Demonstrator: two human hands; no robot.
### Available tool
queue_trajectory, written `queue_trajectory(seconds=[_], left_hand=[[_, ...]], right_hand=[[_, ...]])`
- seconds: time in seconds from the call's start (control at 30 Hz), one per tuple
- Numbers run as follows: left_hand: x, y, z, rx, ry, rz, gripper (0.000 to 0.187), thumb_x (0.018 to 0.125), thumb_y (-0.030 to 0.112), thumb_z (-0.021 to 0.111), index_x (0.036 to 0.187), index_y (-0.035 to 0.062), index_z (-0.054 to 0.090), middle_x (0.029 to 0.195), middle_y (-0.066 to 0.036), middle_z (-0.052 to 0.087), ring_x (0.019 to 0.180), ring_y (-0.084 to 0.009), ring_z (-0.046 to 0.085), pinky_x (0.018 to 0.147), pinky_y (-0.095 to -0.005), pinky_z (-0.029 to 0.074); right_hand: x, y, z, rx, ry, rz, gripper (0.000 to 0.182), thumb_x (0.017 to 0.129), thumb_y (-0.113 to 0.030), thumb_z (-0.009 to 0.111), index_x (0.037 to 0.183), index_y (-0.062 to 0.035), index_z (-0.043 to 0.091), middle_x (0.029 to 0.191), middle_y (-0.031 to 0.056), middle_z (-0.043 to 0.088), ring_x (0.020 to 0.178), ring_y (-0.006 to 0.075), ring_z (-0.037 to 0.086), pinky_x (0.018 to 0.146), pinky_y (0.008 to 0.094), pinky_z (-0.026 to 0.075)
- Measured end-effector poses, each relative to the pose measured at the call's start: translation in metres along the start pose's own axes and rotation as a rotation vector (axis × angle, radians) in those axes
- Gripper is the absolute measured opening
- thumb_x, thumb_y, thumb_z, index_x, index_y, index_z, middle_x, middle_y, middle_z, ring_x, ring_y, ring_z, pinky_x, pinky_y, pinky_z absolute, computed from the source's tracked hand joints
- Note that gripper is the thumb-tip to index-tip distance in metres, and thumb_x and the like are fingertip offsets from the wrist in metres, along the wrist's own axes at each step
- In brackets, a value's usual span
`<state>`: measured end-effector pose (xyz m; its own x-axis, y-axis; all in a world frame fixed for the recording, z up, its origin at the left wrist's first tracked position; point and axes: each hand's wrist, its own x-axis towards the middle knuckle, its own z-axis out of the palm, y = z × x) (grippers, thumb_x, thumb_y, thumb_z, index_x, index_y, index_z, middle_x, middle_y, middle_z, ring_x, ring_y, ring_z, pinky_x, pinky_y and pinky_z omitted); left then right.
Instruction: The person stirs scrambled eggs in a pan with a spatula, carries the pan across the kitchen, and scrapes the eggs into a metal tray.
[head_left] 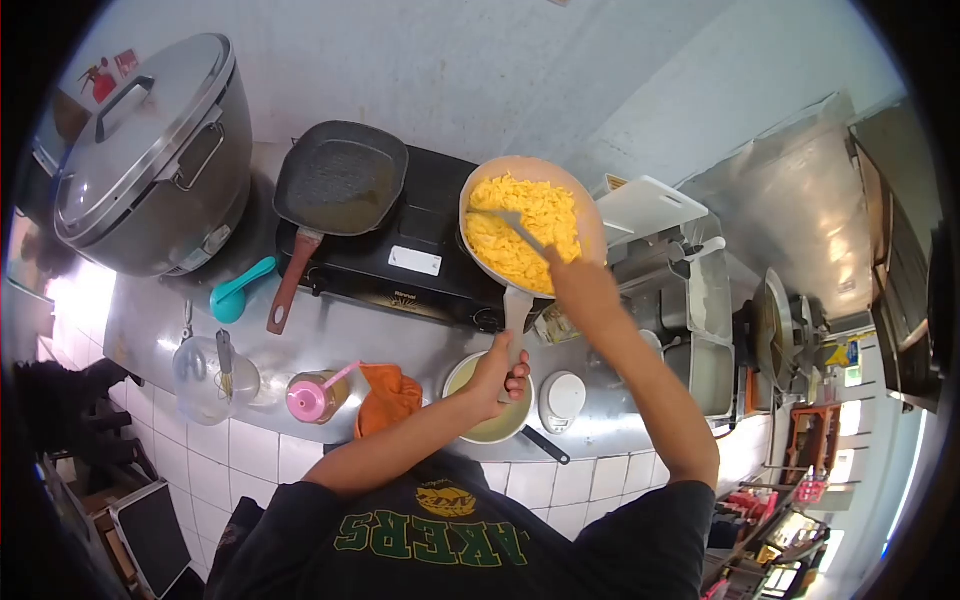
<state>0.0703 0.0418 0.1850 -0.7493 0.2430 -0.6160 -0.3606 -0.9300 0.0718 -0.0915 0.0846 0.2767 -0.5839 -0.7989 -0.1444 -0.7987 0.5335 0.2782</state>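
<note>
My left hand (492,378) is wrapped round the pale handle (518,312) of a frying pan with a beige inside (590,205). The pan sits over the right side of a black gas stove (445,295). Yellow scrambled eggs (530,205) in small pieces cover much of its base. In my right hand (585,290), somewhat blurred, is a grey spatula (525,235) whose head lies among the eggs. Below my left hand, partly hidden by it, a pale pan with a dark handle (545,445) rests on the steel counter.
A square grill pan (340,180) occupies the stove's left side. Further left are a large rice cooker (160,160) and a turquoise ladle (229,303). Along the front lie a clear jug (200,385), a pink-topped bottle (308,400), an orange cloth (388,398) and a white scale (563,400).
</note>
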Motion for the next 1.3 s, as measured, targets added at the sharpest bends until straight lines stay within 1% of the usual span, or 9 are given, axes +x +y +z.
queue_trajectory(seconds=[0.23,0.33,0.5,0.63,0.7,0.8,1.03,1.23,1.3], left_hand=[[-0.005,0.007,0.001,-0.004,-0.006,-0.008,0.040,0.092,0.051,0.038,0.079,0.0129,0.044,0.058,0.005,0.034,0.045,-0.0075,0.028,0.040,-0.0234,0.024],[-0.001,0.003,-0.001,0.021,-0.020,-0.009,0.041,0.093,0.051,0.038,0.078,0.0131,0.044,0.057,0.005,0.034,0.044,-0.0075,0.027,0.040,-0.0234,0.024],[0.000,0.008,-0.003,0.083,-0.077,-0.011,0.041,0.093,0.050,0.035,0.079,0.0129,0.043,0.057,0.005,0.034,0.043,-0.0070,0.028,0.040,-0.0235,0.025],[-0.001,0.012,-0.005,0.054,-0.104,-0.041,0.042,0.094,0.050,0.035,0.078,0.0130,0.044,0.057,0.005,0.035,0.042,-0.0070,0.027,0.038,-0.0228,0.025],[0.001,0.010,-0.005,0.050,-0.109,-0.035,0.042,0.094,0.051,0.035,0.078,0.0131,0.044,0.056,0.005,0.034,0.042,-0.0071,0.028,0.039,-0.0233,0.025],[0.003,0.007,-0.006,0.045,-0.107,-0.014,0.042,0.094,0.051,0.034,0.078,0.0132,0.044,0.056,0.005,0.034,0.042,-0.0072,0.029,0.038,-0.0234,0.025],[0.005,0.006,-0.009,0.070,-0.118,-0.026,0.043,0.094,0.052,0.034,0.078,0.0132,0.044,0.057,0.004,0.034,0.042,-0.0078,0.028,0.038,-0.0226,0.024],[-0.002,0.014,-0.004,0.105,-0.104,-0.049,0.043,0.094,0.051,0.033,0.078,0.0133,0.042,0.057,0.004,0.033,0.043,-0.0078,0.027,0.039,-0.0227,0.023],[-0.003,0.012,-0.005,0.113,-0.100,-0.073,0.043,0.094,0.051,0.033,0.078,0.0132,0.042,0.057,0.004,0.033,0.043,-0.0077,0.027,0.039,-0.0227,0.023]], right_hand=[[-0.030,0.041,-0.095,0.023,-0.055,0.097,0.028,0.088,-0.022,0.048,0.114,-0.0144,0.056,0.078,0.0218,0.063,0.079,0.0399,0.063,0.067,0.0515,0.048],[-0.003,0.050,-0.069,0.036,0.011,0.168,0.027,0.089,-0.020,0.048,0.113,-0.0096,0.054,0.077,0.0235,0.063,0.080,0.0412,0.062,0.067,0.0522,0.048],[0.039,0.027,0.064,0.198,0.149,0.148,0.030,0.089,-0.021,0.051,0.115,-0.0069,0.052,0.074,0.0179,0.064,0.071,0.0358,0.064,0.063,0.0479,0.050],[-0.018,0.027,0.014,0.221,0.085,0.068,0.029,0.089,-0.020,0.050,0.116,-0.0084,0.051,0.071,0.0168,0.064,0.066,0.0356,0.064,0.061,0.0474,0.051],[-0.041,0.038,-0.020,0.195,-0.011,0.025,0.030,0.092,-0.022,0.048,0.118,-0.0080,0.046,0.070,0.0206,0.061,0.070,0.0418,0.062,0.061,0.0509,0.048],[-0.067,0.047,-0.067,0.188,-0.001,0.115,0.028,0.093,-0.023,0.047,0.117,-0.0089,0.049,0.072,0.0232,0.060,0.076,0.0413,0.061,0.065,0.0525,0.046],[0.009,0.091,0.019,0.386,0.179,0.264,0.025,0.093,-0.024,0.045,0.111,-0.0082,0.055,0.081,0.0252,0.061,0.084,0.0432,0.060,0.072,0.0528,0.047],[0.065,0.119,0.050,0.525,0.118,0.127,0.030,0.093,-0.027,0.046,0.116,-0.0096,0.057,0.098,0.0217,0.064,0.092,0.0415,0.059,0.081,0.0490,0.046],[0.067,0.123,0.046,0.651,0.053,-0.098,0.033,0.092,-0.027,0.049,0.119,-0.0112,0.058,0.102,0.0205,0.064,0.094,0.0391,0.060,0.082,0.0461,0.047]])
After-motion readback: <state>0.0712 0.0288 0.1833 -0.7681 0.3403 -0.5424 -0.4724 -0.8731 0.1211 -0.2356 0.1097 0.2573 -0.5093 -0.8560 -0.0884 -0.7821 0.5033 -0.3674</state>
